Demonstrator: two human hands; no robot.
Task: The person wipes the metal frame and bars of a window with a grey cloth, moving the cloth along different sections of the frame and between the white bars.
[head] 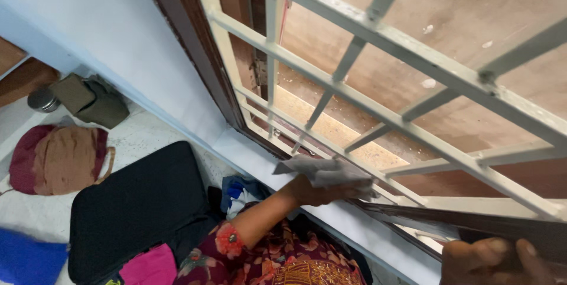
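My left hand (322, 191) presses a crumpled grey-white cloth (319, 168) against the bottom rail of a cream metal window grille (378, 108). Its arm wears a floral maroon sleeve. At the lower right edge of the view, my right hand (493, 261) curls its fingers over the edge of a dark brown window shutter (449, 219). The shutter lies along the white sill (260, 161). Behind the grille is a brown panel with a few white specks.
Below the sill, a black case (136, 202) lies on a speckled floor. A maroon and brown bag (56, 158), an olive pouch (94, 102) and a steel tin (42, 101) are beside it. Blue (29, 258) and pink cloth (150, 267) lie at the bottom left.
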